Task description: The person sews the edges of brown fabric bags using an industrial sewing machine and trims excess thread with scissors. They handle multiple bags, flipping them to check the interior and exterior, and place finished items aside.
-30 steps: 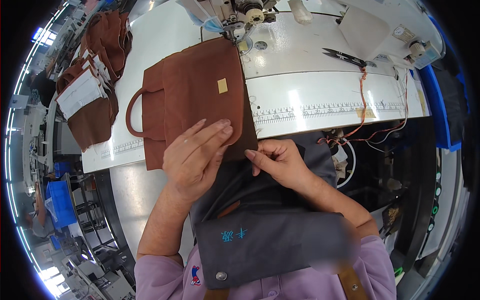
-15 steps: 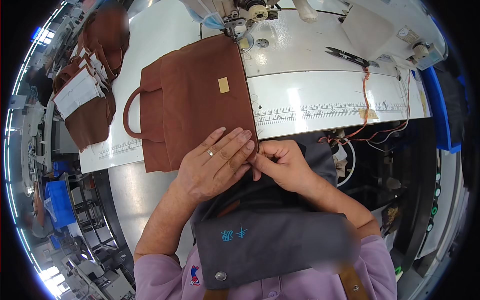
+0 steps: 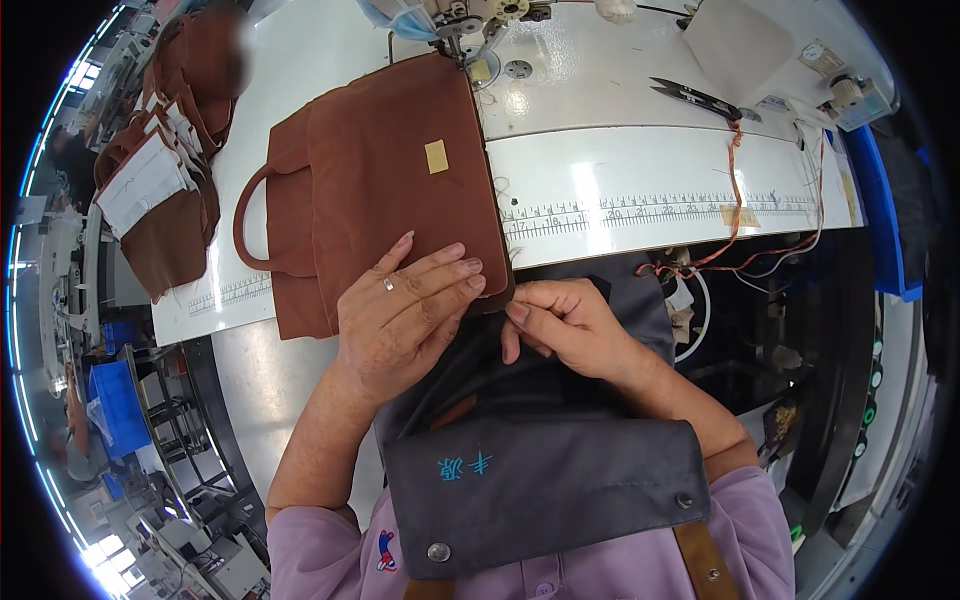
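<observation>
A reddish-brown fabric bag (image 3: pixel 390 190) with a loop handle and a small yellow patch lies flat on the white sewing table. Its far right corner is under the needle area of a sewing machine (image 3: pixel 485 22). My left hand (image 3: pixel 405 310) rests on the bag near its close right corner, palm down, fingers stretched out. At that same corner, the thumb and index finger of my right hand (image 3: pixel 570 325) pinch the bag's edge. The other fingers of this hand are curled below.
Black thread snips (image 3: pixel 695 98) lie at the right on a red twisted cord (image 3: pixel 736 180). A printed ruler strip (image 3: pixel 640 213) runs along the table's front. More brown bag pieces (image 3: pixel 170 235) hang over the left side. A blue bin (image 3: pixel 885 220) stands far right.
My left hand has slid a little left over the bag, away from the right edge. More of the corner shows between my hands. The whole view has shifted slightly.
</observation>
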Motion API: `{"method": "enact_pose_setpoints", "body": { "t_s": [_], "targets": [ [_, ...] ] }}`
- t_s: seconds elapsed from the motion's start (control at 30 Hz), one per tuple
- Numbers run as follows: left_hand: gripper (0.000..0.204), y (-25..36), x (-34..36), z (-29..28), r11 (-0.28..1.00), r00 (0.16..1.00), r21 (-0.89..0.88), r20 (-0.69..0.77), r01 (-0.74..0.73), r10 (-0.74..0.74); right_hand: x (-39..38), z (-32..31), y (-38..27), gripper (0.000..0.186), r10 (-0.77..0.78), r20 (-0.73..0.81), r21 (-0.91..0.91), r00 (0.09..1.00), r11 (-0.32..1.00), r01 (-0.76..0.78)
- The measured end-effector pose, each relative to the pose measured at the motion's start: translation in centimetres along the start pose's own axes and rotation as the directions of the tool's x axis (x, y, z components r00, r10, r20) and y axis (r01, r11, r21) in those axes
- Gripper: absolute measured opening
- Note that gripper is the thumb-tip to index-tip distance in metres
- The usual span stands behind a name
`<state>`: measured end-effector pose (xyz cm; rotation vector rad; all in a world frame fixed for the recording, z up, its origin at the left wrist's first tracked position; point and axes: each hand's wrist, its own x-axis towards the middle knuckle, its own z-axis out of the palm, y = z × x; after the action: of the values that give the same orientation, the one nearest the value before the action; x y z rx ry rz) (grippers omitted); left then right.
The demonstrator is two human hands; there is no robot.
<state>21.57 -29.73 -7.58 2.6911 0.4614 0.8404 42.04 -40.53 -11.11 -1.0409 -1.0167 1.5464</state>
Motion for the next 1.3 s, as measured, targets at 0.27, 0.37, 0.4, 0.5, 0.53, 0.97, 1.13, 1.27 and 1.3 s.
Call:
{"method": "enact_pose_setpoints", "body": {
  "t_s": [0.27,0.37,0.4,0.5,0.53,0.97,1.13,1.27,1.3],
  "targets": [
    [0.033,0.3,0.3,0.0,1.0,1.0,0.02,0.018,0.0,-0.001,0.3,0.1,1.1,0.017,-0.086,-0.075,0.033,0.993,0.995,0.089],
    [0.034,0.9,0.5,-0.1,1.0,1.0,0.028,0.03,0.004,-0.005,0.3,-0.1,1.8,0.015,-0.093,-0.081,0.044,0.992,0.994,0.097],
    [0.036,1.0,0.6,0.0,1.0,0.999,0.027,0.033,0.008,-0.009,0.3,-0.1,1.9,0.015,-0.089,-0.076,0.04,0.993,0.995,0.092],
    [0.036,0.9,0.4,0.4,0.99,0.997,0.127,0.029,-0.068,0.065,0.3,0.0,1.8,0.014,-0.123,-0.09,0.055,0.988,0.99,0.128],
    [0.036,0.9,0.5,0.4,0.991,0.998,0.116,0.029,-0.067,0.064,0.3,0.0,1.8,0.014,-0.133,-0.102,0.046,0.986,0.989,0.138],
    [0.02,0.9,0.9,0.1,0.979,0.993,0.172,-0.015,-0.109,0.113,0.6,0.5,1.7,0.012,-0.157,-0.168,-0.035,0.973,0.988,0.154],
    [0.015,1.1,1.0,-0.1,0.99,0.991,0.129,-0.112,-0.063,0.078,0.8,0.9,1.1,0.011,-0.191,-0.177,-0.076,0.965,0.981,0.18],
    [0.015,0.6,0.8,0.8,0.98,0.99,0.152,-0.041,-0.127,0.134,0.6,0.8,1.0,0.01,-0.176,-0.178,-0.079,0.968,0.983,0.164],
    [0.015,0.6,0.8,0.9,0.98,0.99,0.152,-0.048,-0.127,0.135,0.6,0.8,1.0,0.01,-0.17,-0.177,-0.083,0.97,0.984,0.157]
  ]
}}
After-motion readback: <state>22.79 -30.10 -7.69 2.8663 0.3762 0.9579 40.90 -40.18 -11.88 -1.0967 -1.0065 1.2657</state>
